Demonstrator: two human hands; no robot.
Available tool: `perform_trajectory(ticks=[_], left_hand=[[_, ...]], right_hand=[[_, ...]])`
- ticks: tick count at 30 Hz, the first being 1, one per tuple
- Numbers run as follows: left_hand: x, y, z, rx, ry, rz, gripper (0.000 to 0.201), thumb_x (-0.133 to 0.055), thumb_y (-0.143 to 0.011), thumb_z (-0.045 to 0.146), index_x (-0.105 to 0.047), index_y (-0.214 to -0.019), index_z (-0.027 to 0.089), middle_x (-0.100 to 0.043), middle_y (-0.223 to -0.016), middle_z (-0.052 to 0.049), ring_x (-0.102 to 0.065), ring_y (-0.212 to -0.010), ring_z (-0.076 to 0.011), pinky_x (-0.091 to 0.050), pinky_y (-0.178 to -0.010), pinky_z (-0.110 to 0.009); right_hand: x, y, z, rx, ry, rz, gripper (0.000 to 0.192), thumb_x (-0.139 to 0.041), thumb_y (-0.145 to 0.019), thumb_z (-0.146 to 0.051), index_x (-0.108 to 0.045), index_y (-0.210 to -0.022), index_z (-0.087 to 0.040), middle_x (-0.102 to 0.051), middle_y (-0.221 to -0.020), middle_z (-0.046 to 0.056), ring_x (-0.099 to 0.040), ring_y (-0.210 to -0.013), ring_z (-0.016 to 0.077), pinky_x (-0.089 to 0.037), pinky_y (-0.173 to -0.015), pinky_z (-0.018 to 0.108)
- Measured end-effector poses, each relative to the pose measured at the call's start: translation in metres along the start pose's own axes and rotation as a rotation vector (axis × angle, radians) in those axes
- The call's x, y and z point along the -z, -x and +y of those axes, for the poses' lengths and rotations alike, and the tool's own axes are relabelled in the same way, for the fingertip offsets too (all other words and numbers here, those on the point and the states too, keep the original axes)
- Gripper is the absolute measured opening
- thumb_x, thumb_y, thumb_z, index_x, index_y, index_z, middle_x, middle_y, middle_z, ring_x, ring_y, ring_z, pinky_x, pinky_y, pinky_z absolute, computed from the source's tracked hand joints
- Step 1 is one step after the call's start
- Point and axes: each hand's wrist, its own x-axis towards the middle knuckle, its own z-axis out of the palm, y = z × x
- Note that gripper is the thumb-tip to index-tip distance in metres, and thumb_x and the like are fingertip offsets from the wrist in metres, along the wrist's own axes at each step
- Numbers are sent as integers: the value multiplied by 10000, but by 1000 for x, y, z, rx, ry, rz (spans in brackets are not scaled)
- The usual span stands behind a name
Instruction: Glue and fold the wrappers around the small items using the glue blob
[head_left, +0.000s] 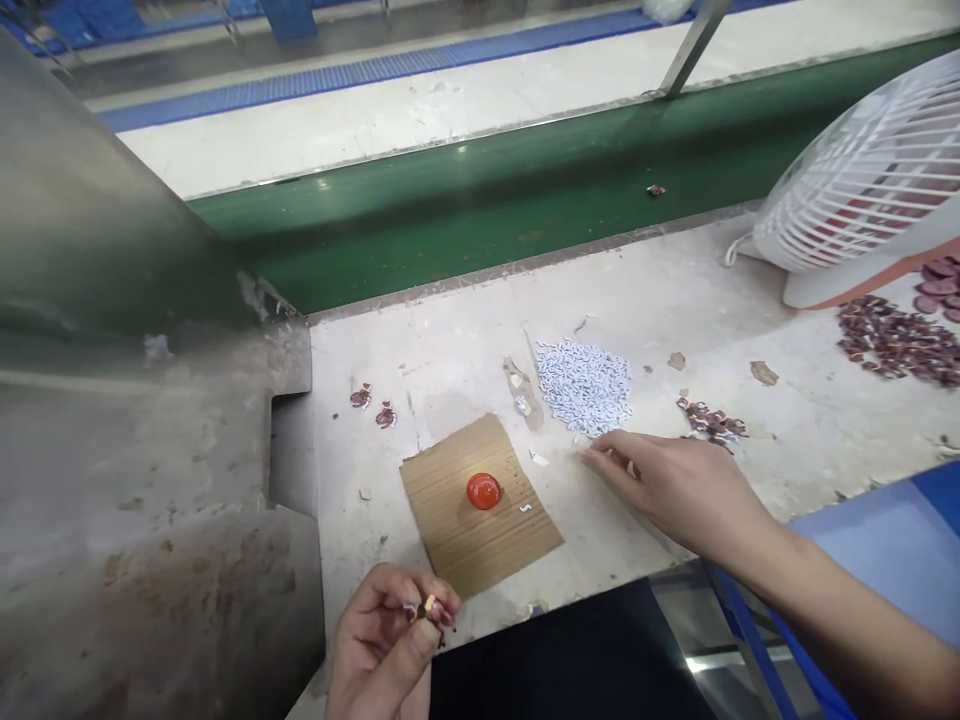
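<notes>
My left hand pinches a small maroon figurine with white and yellow bits, just in front of the cardboard square. On that cardboard sits a small round red-orange dish with a glossy surface, and a tiny white curved piece lies to its right. My right hand is closed, thumb and forefinger tips together at the near edge of a pile of small pale-blue curved pieces. Whatever lies between those fingertips is too small to make out.
Two maroon figurines lie to the left, and a small heap of them lies beyond my right wrist. A larger maroon heap is beside a white fan. A metal panel borders the left; a green conveyor belt runs behind.
</notes>
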Motion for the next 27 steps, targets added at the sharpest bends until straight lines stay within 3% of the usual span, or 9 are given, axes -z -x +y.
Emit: perform_trajectory(ticks=[3, 5, 8, 14, 20, 23, 25, 27], left_hand=[[6, -5, -1, -6, -26, 19, 245, -1023, -678, 291, -827, -805, 221, -748, -794, -4, -765, -761, -128, -622, -770, -178], [11, -10, -2, -11, -47, -28, 211, -1011, -696, 279, -847, -811, 214, -749, -827, -12, -767, -726, -127, -634, -744, -189], [14, -15, -3, -13, -90, -104, 154, -985, -737, 258, -875, -842, 237, -816, -911, -50, -803, -769, -161, -663, -784, -225], [-12, -8, 0, 27, -46, 157, 325, -1075, -552, 341, -845, -744, 215, -815, -815, -25, -748, -683, -106, -612, -723, -144], [-8, -11, 4, 50, 18, 89, 264, -1014, -667, 295, -860, -866, 213, -743, -821, -22, -712, -684, -112, -608, -700, -184], [-3, -14, 3, -6, 36, -40, 90, -873, -840, 258, -824, -898, 210, -639, -821, 2, -611, -617, -70, -553, -634, -190], [-2, -15, 2, -97, -68, -188, 91, -746, -954, 274, -802, -905, 221, -584, -810, 1, -564, -604, -75, -522, -602, -205], [0, -16, -1, -295, -374, -223, 165, -633, -1029, 276, -766, -935, 249, -583, -815, -7, -580, -641, -109, -510, -597, -218]], right_hand=[[1, 1, -11, 130, -101, -14, 391, -447, -1162, -394, -711, -958, -190, -729, -765, 24, -703, -644, 213, -369, -565, 314], [-1, -1, -21, 258, -184, -64, 347, -420, -1171, -348, -717, -1067, -201, -743, -882, 14, -728, -763, 183, -454, -632, 303], [-4, -7, -34, 376, -247, -113, 338, -401, -1171, -297, -706, -1074, -189, -694, -871, 13, -684, -760, 171, -452, -636, 306], [-15, -15, -45, 512, -248, -203, 312, -408, -1145, -195, -658, -963, -154, -615, -850, 36, -581, -716, 181, -375, -596, 309], [-14, -10, -45, 441, -330, -257, 202, -443, -1134, -154, -608, -1016, -162, -623, -890, 36, -571, -707, 179, -398, -592, 286], [-1, -9, -54, 333, -482, -250, 163, -435, -1158, -193, -556, -1049, -199, -597, -799, -33, -562, -621, 120, -454, -568, 218], [5, -8, -58, 257, -540, -213, 155, -437, -1162, -203, -542, -1048, -206, -577, -753, -52, -539, -582, 107, -437, -534, 199], [5, -4, -58, 202, -547, -153, 140, -452, -1148, -202, -563, -1062, -194, -608, -798, -23, -564, -620, 123, -439, -554, 223]])
